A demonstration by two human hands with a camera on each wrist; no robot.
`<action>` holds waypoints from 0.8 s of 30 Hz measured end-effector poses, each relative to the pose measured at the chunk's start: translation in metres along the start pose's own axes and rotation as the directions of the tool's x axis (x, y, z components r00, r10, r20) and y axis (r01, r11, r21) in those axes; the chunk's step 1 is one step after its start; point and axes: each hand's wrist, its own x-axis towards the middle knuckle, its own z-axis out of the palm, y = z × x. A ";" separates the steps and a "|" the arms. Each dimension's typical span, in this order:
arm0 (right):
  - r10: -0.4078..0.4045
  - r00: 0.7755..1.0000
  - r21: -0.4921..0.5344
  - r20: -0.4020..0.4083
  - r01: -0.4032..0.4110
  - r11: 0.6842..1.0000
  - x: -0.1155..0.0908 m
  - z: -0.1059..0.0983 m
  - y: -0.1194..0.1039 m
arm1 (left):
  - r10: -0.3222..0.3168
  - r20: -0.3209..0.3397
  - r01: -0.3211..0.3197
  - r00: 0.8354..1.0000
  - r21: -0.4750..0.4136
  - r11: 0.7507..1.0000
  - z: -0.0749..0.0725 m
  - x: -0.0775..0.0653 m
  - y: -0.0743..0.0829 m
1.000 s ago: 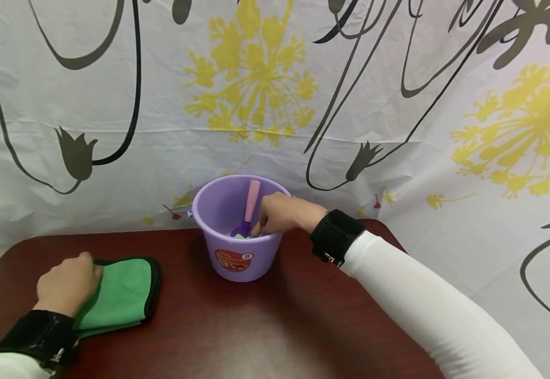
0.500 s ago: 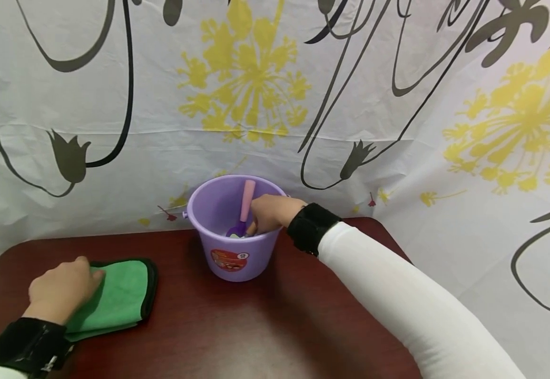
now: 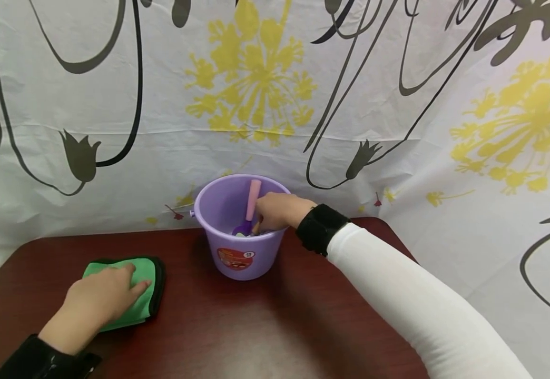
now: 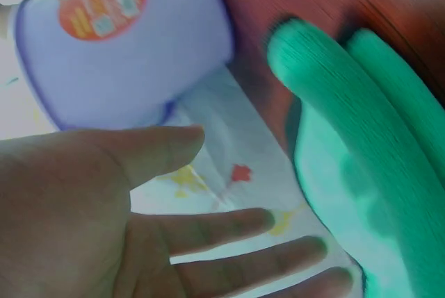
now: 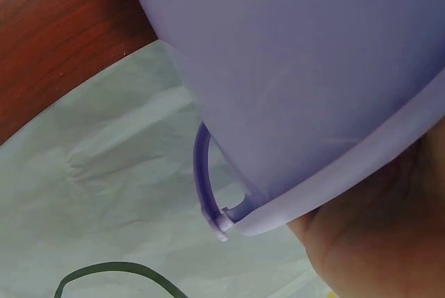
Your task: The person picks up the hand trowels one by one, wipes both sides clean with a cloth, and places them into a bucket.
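Note:
A purple bucket [image 3: 237, 258] with a red sticker stands upright at the back of the table. My right hand [image 3: 280, 209] reaches over its rim, fingers pointing down inside; the rim and bucket wall hide the hand's lower part, and I cannot tell whether it holds anything. Beside those fingers a toy shovel [image 3: 253, 200] leans in the bucket, pink handle up, purple blade down. At the left lies a folded green cloth [image 3: 137, 313] with black edging. Over it hovers my left hand [image 3: 101, 297], its fingers straight and spread in the left wrist view, with nothing in them.
The dark red-brown table [image 3: 199, 326] has rounded back corners. A white curtain [image 3: 161, 105] with yellow and grey flowers hangs right behind the bucket. On the bucket's far side, its purple carrying handle [image 5: 201, 180] hangs down.
My left hand has moved right from the cloth's left edge to over its middle, fingers now more spread. My right hand stays in the bucket.

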 end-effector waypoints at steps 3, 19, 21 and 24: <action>-0.003 1.000 -0.002 -0.016 0.003 1.000 0.000 0.001 0.002 | 0.041 -0.010 -0.041 0.999 0.002 0.999 0.001 -0.007 0.008; -0.134 0.954 0.130 -0.267 0.173 0.976 -0.025 0.019 0.017 | 0.132 -0.116 -0.140 0.984 -0.070 0.988 0.025 -0.044 0.040; -0.139 0.940 0.132 -0.311 0.188 0.973 -0.028 0.024 0.016 | 0.129 -0.140 -0.142 0.982 -0.086 0.986 0.029 -0.045 0.042; -0.134 0.915 0.139 -0.379 0.200 0.970 -0.033 0.032 0.013 | 0.123 -0.190 -0.147 0.974 -0.115 0.982 0.034 -0.049 0.049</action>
